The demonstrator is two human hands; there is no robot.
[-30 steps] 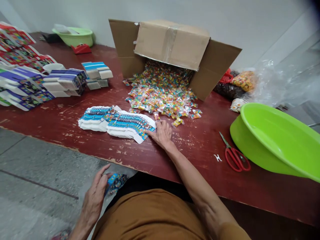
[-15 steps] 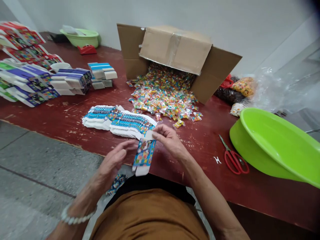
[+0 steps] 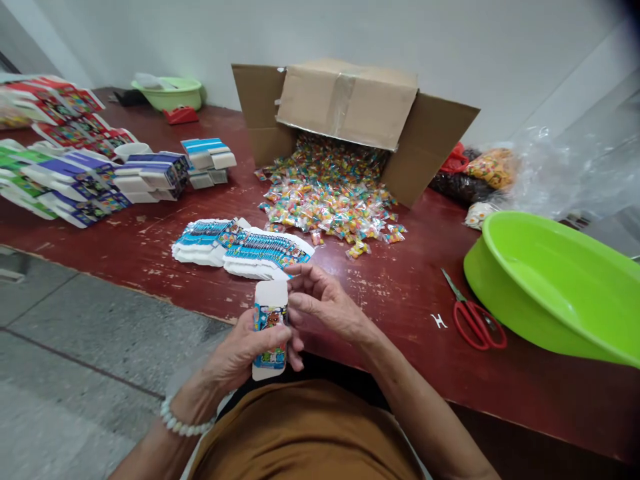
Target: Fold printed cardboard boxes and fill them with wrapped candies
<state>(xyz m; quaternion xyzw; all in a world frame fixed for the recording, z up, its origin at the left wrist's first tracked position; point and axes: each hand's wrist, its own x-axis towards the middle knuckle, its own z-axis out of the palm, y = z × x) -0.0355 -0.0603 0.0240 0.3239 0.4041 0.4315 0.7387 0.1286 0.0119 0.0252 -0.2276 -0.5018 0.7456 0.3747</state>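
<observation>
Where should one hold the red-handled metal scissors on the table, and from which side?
The red-handled metal scissors lie flat on the dark red wooden table, blades together and pointing away. Grip the red handle loops from above, coming from the near table edge.

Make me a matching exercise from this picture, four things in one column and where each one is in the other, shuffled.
1 scissors
2 carton
3 candies
4 tape dispenser

A spilling from the box
B in the left hand
C beside the near basin
D by the far basin

Pairs: 1-C, 2-B, 3-A, 4-D
</observation>
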